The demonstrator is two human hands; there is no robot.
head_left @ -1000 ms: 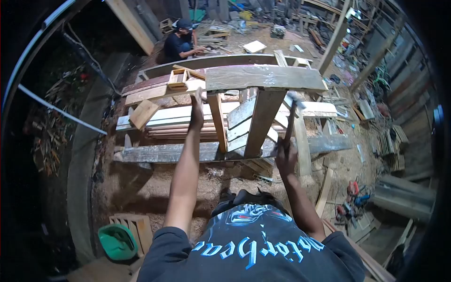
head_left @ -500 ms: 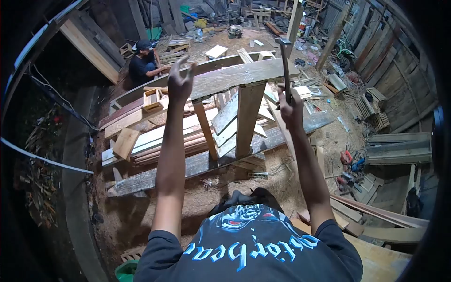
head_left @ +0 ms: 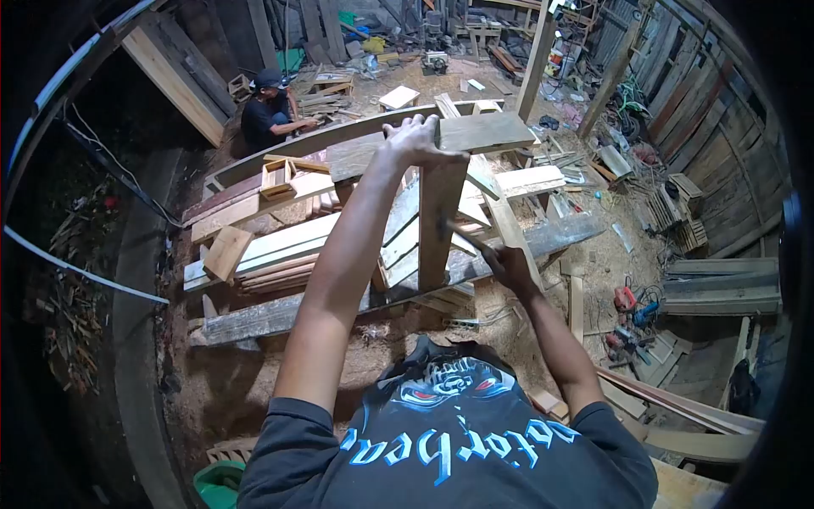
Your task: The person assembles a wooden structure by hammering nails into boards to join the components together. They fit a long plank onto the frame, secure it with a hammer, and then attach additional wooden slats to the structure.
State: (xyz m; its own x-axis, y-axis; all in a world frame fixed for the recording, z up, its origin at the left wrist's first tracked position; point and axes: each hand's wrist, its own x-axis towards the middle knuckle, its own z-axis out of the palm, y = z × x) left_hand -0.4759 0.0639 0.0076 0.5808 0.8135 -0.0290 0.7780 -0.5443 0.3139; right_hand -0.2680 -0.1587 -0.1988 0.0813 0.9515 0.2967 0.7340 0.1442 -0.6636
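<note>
My left hand (head_left: 414, 142) grips the near edge of a raised wooden plank (head_left: 487, 131), fingers over its top and thumb along the front. Beneath it stands an upright board (head_left: 439, 225), which meets the plank just under this hand; a second support behind my forearm is mostly hidden. My right hand (head_left: 510, 267), lower and to the right, is closed round the handle of a hammer (head_left: 471, 237). The hammer points left, its head blurred against or close to the upright board's face; contact cannot be made out.
Another person (head_left: 270, 114) crouches at the far left. A long grey beam (head_left: 263, 327) crosses in front, with stacked boards (head_left: 314, 233) behind it. A small wooden box frame (head_left: 277, 178) lies on the stack. Power tools (head_left: 626, 301) and cables sit on the ground at right.
My left hand has moved right and down from the air onto the plank. My right hand has lowered the hammer from upright above the plank to beside the upright board.
</note>
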